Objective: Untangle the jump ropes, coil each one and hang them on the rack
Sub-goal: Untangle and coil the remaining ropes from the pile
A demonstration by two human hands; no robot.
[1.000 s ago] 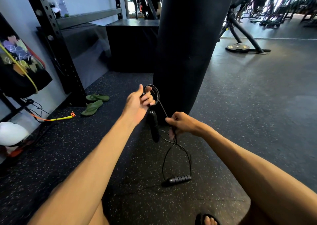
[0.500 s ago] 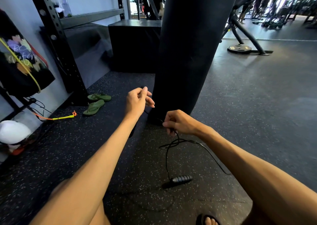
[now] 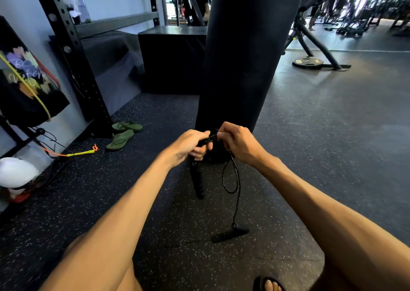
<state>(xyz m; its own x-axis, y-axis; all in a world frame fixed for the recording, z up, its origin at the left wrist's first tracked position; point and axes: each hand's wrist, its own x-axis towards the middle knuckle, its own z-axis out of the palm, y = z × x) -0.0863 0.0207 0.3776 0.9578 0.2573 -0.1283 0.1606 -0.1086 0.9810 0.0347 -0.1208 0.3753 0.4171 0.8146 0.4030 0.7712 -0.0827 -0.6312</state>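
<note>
Centre frame: left hand (image 3: pixel 188 145) and right hand (image 3: pixel 239 145), fingers curled, pinch the black jump rope (image 3: pixel 230 179). Hanging handle (image 3: pixel 198 184) is just below them, second handle (image 3: pixel 230 235) lies on the floor (image 3: pixel 332 157), lower centre. Probably best: wind even loops, drawing slack up gently.

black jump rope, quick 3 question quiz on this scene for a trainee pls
1. True or false: both the left hand and the right hand grip the black jump rope.
2. Pick one: what lies on the floor to the left of the punching bag? A) green flip-flops B) a kettlebell C) a folded towel
3. Count: how many handles does that rope show?

Key
1. True.
2. A.
3. Two: the hanging handle below the left hand and the low handle down by the floor.
</note>
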